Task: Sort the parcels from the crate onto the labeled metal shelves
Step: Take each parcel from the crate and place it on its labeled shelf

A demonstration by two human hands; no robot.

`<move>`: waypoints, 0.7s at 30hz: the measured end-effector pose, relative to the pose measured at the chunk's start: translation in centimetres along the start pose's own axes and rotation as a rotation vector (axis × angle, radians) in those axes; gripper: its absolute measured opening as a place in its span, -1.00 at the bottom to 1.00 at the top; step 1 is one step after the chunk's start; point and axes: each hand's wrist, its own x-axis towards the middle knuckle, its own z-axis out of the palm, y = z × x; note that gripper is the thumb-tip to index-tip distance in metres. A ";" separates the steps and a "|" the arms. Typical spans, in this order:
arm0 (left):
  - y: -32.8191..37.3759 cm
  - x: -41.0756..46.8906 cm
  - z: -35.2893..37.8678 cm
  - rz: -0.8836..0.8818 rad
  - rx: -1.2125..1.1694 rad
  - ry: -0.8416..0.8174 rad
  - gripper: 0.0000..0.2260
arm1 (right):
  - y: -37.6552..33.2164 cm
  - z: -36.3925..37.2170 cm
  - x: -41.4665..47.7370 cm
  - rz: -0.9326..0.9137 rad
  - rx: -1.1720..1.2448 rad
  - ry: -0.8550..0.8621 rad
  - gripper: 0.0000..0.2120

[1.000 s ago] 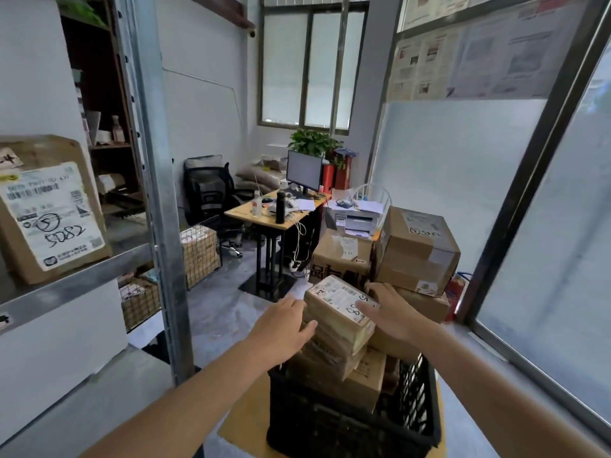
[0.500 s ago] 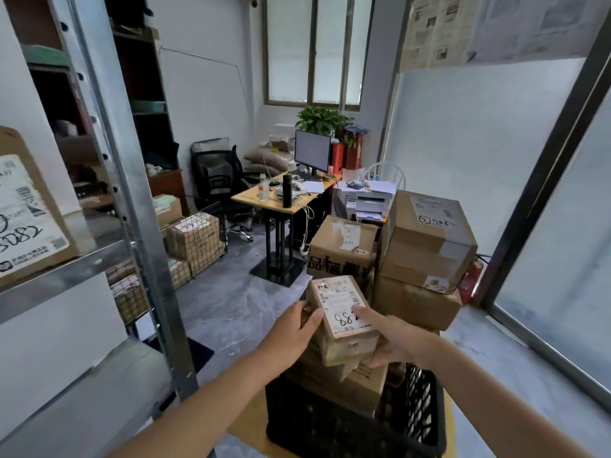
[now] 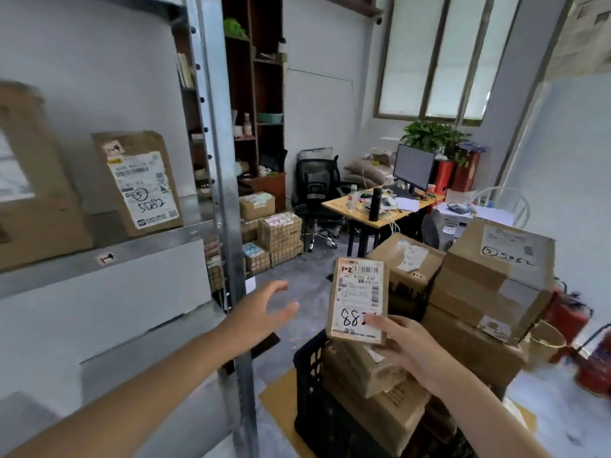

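My right hand (image 3: 405, 350) holds a small brown parcel (image 3: 358, 294) upright above the black crate (image 3: 310, 385); its white label reads "1-2" and a handwritten number starting 88. My left hand (image 3: 264, 312) hovers to the left of the parcel, fingers spread, holding nothing. More brown parcels (image 3: 370, 375) lie stacked in the crate. The metal shelf (image 3: 139, 249) on the left carries a small tag (image 3: 106, 258) on its front edge and a standing parcel (image 3: 140, 183) marked 5082.
A metal upright post (image 3: 228, 200) stands between the shelf and the crate. Large cardboard boxes (image 3: 492, 276) are piled right of the crate. A desk (image 3: 367, 213) with a monitor, an office chair (image 3: 317, 190) and wire baskets of parcels (image 3: 281, 236) stand behind.
The parcel has been lifted off the crate stack and turned upright. My left hand has let go of it and moved left; only my right hand holds it now. The view turned left.
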 end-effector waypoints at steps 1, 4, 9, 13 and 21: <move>-0.6 -1.1 -0.9 -0.018 0.062 0.030 -0.44 | -0.2 1.1 0.7 -0.016 0.015 -0.031 -0.45; -2.1 -5.1 -3.3 -0.083 0.181 0.108 -0.39 | -0.5 5.3 2.4 -0.068 0.011 -0.168 -0.58; -4.1 -12.5 -7.8 -0.123 0.372 0.236 -0.43 | 0.0 13.7 4.3 -0.119 -0.085 -0.414 -0.40; -7.2 -18.9 -11.2 -0.255 0.406 0.355 -0.36 | 1.2 21.1 3.8 -0.157 -0.211 -0.515 -0.26; -11.4 -32.5 -15.1 -0.444 0.391 0.483 -0.32 | 5.1 34.6 -1.3 -0.112 -0.267 -0.703 -0.17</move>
